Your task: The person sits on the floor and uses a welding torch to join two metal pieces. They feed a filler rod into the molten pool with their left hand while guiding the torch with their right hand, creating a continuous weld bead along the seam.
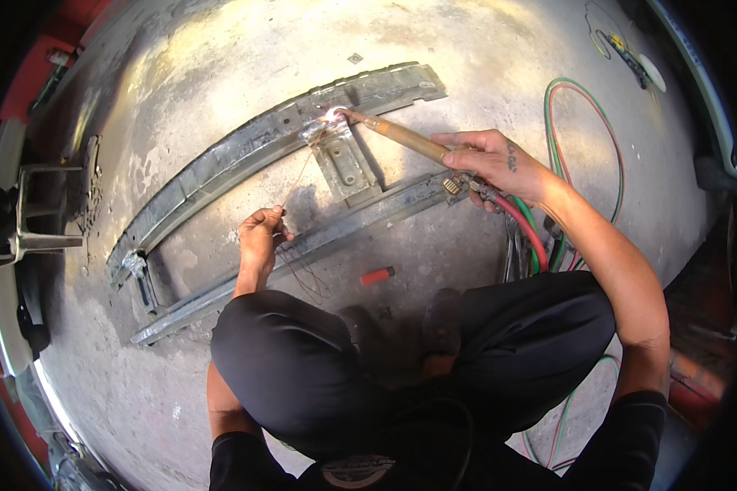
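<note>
My right hand (499, 172) grips a brass gas torch (405, 137) with red and green hoses (524, 225). Its tip meets a bright glowing spot (333, 116) where a bracket (340, 164) joins the long curved metal beam (213, 159). My left hand (258, 241) pinches a thin bent wire (299, 184) that runs up to the glow, with loose loops hanging below the fingers. A straight rail (221, 299) lies along the near side of the frame, below the bracket.
A red cylindrical object (377, 275) lies on the concrete floor (491, 65) before my knees. Hoses (618, 172) loop at the right. A metal stand (49, 241) and vehicle parts (12, 327) line the left; a tool with a cable (630, 61) lies top right.
</note>
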`<state>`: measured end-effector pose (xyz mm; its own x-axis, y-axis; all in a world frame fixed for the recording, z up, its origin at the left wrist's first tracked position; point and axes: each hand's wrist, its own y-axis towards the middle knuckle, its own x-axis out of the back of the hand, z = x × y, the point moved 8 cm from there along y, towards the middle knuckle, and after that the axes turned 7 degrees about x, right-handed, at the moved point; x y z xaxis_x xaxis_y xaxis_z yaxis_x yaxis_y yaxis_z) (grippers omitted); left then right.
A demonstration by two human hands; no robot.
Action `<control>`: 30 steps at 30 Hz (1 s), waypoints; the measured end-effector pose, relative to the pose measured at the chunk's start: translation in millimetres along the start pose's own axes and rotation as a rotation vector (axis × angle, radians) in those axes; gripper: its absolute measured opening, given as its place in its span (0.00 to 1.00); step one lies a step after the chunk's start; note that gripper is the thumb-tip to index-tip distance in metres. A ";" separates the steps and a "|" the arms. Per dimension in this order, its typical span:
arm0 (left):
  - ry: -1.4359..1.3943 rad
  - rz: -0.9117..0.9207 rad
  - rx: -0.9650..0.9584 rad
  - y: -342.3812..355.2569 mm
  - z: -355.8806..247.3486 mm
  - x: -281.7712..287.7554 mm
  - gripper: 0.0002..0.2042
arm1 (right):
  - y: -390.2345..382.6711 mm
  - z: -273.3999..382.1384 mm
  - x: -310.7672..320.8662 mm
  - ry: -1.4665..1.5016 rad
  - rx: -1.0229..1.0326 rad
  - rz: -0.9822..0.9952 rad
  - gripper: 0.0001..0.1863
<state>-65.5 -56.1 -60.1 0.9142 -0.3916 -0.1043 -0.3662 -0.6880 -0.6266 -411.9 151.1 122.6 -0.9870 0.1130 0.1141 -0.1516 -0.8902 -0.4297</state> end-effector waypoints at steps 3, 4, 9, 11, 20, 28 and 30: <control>-0.001 -0.006 0.005 -1.2 -0.4 -1.2 0.11 | -0.9 0.7 0.4 -0.004 0.001 0.001 0.30; -0.001 -0.010 0.007 -1.6 -0.3 -1.0 0.11 | -1.0 1.1 0.2 -0.009 -0.001 0.002 0.30; -0.024 -0.009 0.004 -3.6 -0.7 5.9 0.10 | -0.2 0.4 -2.3 -0.007 0.005 0.009 0.31; -0.043 0.007 -0.020 -6.3 -6.6 12.2 0.09 | 0.6 1.4 -4.2 0.006 0.020 0.019 0.31; 0.082 -0.102 -0.237 -34.0 -108.4 59.3 0.10 | 0.1 19.3 3.7 0.144 0.218 -0.033 0.32; 0.128 -0.111 -0.473 -57.8 -244.7 11.2 0.12 | -4.8 30.1 15.0 0.170 0.292 -0.134 0.36; 0.176 -0.078 -0.498 -67.9 -252.6 -12.8 0.12 | -0.4 29.6 16.5 0.187 0.307 -0.120 0.37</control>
<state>-96.2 -158.7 178.9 0.9145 -0.3954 0.0861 -0.3760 -0.9089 -0.1804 -426.6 140.3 151.2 -0.9600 0.2783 -0.0304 -0.2721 -0.9532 -0.1317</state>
